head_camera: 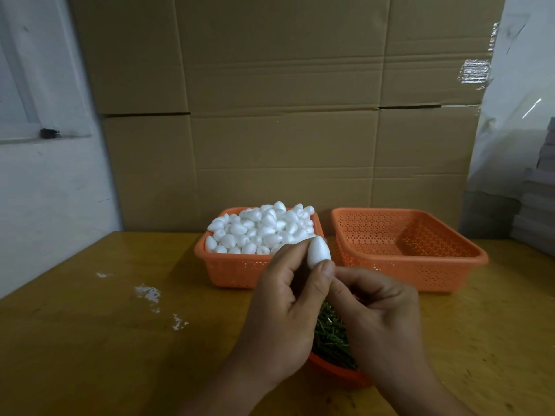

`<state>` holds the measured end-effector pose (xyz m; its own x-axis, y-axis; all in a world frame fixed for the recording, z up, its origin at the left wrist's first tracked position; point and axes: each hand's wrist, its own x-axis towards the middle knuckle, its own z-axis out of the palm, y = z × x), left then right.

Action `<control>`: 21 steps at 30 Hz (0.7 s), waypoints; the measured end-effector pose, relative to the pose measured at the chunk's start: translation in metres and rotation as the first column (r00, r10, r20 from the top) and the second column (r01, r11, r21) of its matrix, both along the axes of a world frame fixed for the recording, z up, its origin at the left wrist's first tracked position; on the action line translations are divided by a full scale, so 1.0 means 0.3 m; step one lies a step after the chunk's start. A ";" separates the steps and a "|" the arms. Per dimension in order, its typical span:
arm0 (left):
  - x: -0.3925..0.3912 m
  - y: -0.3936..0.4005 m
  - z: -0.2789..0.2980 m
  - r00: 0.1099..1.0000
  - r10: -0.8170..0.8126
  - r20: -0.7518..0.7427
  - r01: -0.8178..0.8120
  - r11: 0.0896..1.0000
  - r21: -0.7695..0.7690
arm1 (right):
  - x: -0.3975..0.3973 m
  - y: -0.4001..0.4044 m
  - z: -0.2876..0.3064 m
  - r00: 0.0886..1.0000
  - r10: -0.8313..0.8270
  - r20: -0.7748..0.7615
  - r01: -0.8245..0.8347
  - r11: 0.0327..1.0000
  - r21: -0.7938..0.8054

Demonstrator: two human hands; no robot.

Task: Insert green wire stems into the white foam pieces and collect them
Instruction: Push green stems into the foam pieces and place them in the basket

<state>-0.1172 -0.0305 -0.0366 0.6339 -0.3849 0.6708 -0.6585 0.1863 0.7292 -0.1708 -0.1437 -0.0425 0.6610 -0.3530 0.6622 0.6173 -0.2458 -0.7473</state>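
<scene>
Your left hand (282, 298) pinches a white foam piece (319, 252) between thumb and fingertips, its long axis upright, point up, blunt end down toward your right hand (381, 313). That hand's fingers are curled just below the foam; whether they hold a stem is hidden. Green wire stems (332, 337) lie in a bowl beneath both hands. Behind stand the full foam basket (228, 268) and, right, the empty basket (420, 274).

I see left hand (279, 298) pinching egg-shaped white foam piece (318, 252), tip up. Right hand (375, 307) curled just beside it; can't tell what it grips. Green wire stems (330, 334) in orange bowl (339, 375) beneath. Full orange basket (228, 270) behind, second orange basket (420, 274) beside.
</scene>
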 end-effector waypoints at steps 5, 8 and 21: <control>0.008 0.000 -0.001 0.999 -0.029 -0.027 0.029 1.000 -0.005 | 0.007 -0.005 -0.007 1.000 0.006 -0.011 -0.005 1.000 0.018; 0.016 0.006 -0.003 0.995 -0.083 -0.048 0.083 0.997 0.005 | 0.009 -0.011 -0.008 0.999 0.034 -0.023 -0.033 0.999 0.014; 0.072 0.011 -0.076 0.971 0.210 -0.114 -0.205 0.977 0.049 | 0.249 -0.325 0.111 0.703 -0.623 -0.344 0.405 0.748 -0.526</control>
<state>-0.0955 -0.0271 -0.0595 0.7765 -0.2595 0.5742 -0.5886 0.0263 0.8080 -0.0960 -0.2411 -0.0093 0.7088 -0.5229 0.4735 -0.1027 -0.7406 -0.6641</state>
